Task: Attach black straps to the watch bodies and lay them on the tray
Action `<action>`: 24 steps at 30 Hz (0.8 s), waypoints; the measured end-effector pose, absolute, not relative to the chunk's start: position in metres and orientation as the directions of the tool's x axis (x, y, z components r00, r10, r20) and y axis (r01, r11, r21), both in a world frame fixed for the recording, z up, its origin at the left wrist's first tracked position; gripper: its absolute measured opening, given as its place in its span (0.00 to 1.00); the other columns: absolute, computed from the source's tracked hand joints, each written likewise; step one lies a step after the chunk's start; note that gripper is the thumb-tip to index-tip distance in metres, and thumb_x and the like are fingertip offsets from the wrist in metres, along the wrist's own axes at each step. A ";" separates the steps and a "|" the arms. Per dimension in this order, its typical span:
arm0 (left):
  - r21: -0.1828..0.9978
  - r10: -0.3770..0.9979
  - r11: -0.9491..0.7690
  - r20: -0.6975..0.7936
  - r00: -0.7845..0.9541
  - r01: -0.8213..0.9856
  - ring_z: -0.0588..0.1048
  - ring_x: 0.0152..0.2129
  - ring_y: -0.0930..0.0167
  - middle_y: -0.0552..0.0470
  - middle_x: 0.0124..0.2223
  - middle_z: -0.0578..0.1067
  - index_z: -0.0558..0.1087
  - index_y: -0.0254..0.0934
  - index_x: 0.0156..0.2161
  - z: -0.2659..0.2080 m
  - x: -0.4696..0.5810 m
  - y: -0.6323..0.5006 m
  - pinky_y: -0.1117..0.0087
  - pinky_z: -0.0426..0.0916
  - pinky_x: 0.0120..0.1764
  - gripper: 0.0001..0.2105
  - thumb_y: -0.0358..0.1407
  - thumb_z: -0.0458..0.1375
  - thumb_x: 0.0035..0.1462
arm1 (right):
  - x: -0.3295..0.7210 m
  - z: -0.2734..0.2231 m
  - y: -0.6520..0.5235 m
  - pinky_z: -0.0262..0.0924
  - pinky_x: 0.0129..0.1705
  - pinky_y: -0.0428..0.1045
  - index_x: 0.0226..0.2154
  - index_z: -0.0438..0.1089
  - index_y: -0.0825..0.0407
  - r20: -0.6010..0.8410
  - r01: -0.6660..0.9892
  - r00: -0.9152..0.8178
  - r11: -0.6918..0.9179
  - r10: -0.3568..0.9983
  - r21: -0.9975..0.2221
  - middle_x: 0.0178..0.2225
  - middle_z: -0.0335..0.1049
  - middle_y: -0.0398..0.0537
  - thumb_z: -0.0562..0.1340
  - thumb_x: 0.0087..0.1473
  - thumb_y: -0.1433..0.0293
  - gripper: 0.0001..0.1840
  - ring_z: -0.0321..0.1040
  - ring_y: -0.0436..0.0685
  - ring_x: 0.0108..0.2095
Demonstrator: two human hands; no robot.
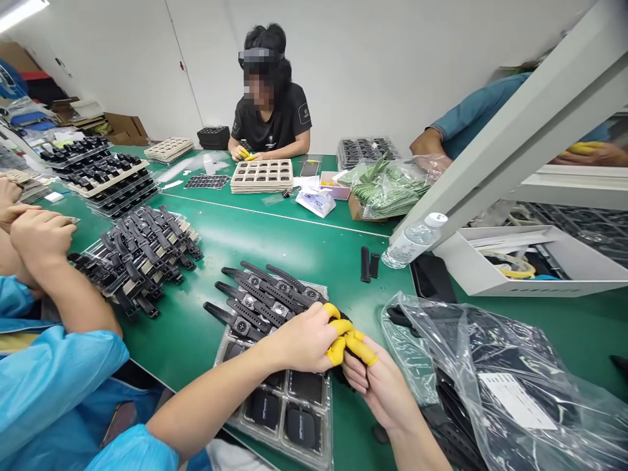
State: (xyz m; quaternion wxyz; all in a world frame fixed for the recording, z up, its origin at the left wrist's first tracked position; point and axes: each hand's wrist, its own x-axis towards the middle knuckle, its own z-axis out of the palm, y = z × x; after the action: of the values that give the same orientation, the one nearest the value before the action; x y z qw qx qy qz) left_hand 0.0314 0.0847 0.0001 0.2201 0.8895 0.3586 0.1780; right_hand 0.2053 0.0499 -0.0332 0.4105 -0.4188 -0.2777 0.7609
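My left hand (314, 337) and my right hand (373, 376) meet over the right side of a clear tray, with yellow cots on several fingers. Both are closed on a black smartwatch (347, 316), mostly covered by the fingers; only dark strap-like bits show. Beneath them, the compartment tray (330, 418) carries square black watch bodies (301, 426) in its near cells. Strapped smartwatches (279, 309) lie face down in rows across its far part. To the right, a clear plastic bag (490, 366) contains black straps.
Two loose strap pieces (365, 264) lie near a water bottle (407, 245) and a white box (540, 278). Stacked watch trays (142, 255) stand left, beside a co-worker's arms (53, 255). Across the green table (235, 229), another person (269, 121) sits behind beige trays (261, 175).
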 end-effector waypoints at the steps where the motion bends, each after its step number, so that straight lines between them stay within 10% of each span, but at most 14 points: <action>1: 0.528 0.712 -0.645 0.153 0.685 0.553 0.72 0.52 0.59 0.37 0.49 0.76 0.73 0.29 0.56 0.000 0.031 0.085 0.59 0.71 0.59 0.17 0.31 0.51 0.66 | 0.205 -0.033 0.050 0.39 0.18 0.40 0.26 0.60 0.50 -0.407 -0.391 -0.313 -0.506 0.858 -0.768 0.18 0.46 0.32 0.72 0.54 0.50 0.27 0.37 0.43 0.18; 9: 0.688 0.729 -0.589 0.224 0.647 0.425 0.75 0.53 0.62 0.36 0.54 0.74 0.65 0.30 0.65 0.003 0.032 0.086 0.62 0.74 0.57 0.22 0.38 0.50 0.71 | 0.209 -0.037 0.047 0.48 0.20 0.43 0.32 0.64 0.49 -0.236 -0.408 -0.222 -0.310 0.946 -0.858 0.18 0.54 0.34 0.68 0.59 0.48 0.24 0.48 0.46 0.18; 19: 0.220 0.763 -0.631 -0.003 0.647 0.744 0.80 0.44 0.61 0.42 0.45 0.80 0.76 0.34 0.49 0.048 -0.042 0.104 0.62 0.72 0.48 0.12 0.27 0.52 0.67 | 0.241 -0.026 0.056 0.62 0.34 0.51 0.39 0.74 0.51 0.036 0.394 -0.357 0.186 0.933 -0.900 0.32 0.72 0.48 0.59 0.65 0.58 0.14 0.68 0.57 0.32; 24: 0.394 0.740 -0.563 -0.153 0.655 0.727 0.78 0.34 0.65 0.47 0.39 0.80 0.74 0.35 0.49 0.036 -0.066 0.077 0.67 0.69 0.38 0.08 0.31 0.54 0.70 | 0.242 -0.010 0.028 0.61 0.33 0.51 0.34 0.74 0.50 -0.073 0.582 -0.527 0.298 0.847 -0.757 0.33 0.76 0.50 0.54 0.67 0.67 0.14 0.70 0.57 0.30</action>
State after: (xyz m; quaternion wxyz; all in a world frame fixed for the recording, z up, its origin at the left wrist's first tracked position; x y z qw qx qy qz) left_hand -0.0656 0.0770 0.0355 0.2159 0.8838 0.4149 0.0149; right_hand 0.2421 0.0280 -0.0104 0.1735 -0.4542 -0.7865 0.3807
